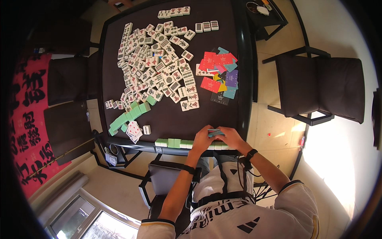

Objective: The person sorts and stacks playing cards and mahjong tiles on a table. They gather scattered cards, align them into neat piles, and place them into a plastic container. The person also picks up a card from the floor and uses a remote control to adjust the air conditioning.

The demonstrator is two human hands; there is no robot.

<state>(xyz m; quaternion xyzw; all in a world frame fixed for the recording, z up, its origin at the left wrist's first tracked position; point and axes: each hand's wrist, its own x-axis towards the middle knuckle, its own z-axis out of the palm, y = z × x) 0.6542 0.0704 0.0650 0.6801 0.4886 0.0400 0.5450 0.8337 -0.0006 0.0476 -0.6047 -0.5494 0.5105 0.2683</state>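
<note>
Between my hands, just above the table's near edge, is a small stack of cards (214, 133) with a blue-green one on top. My left hand (202, 138) grips the stack's left side and my right hand (232, 137) its right side. The fingers partly hide the cards, so how thick the stack is cannot be seen. A row of green-backed mahjong tiles (185, 144) runs along the edge under my wrists. Farther up on the right lies a loose pile of coloured plastic cards (211, 84), red, blue, purple, yellow and black.
Many mahjong tiles (169, 79) spread face up over the dark table (215, 115). At the left, green-backed tiles (131, 114) form a line beside fanned playing cards (134, 130) and a single tile (146, 129). An armchair (320, 88) stands on the right, another chair (167, 176) near my left arm.
</note>
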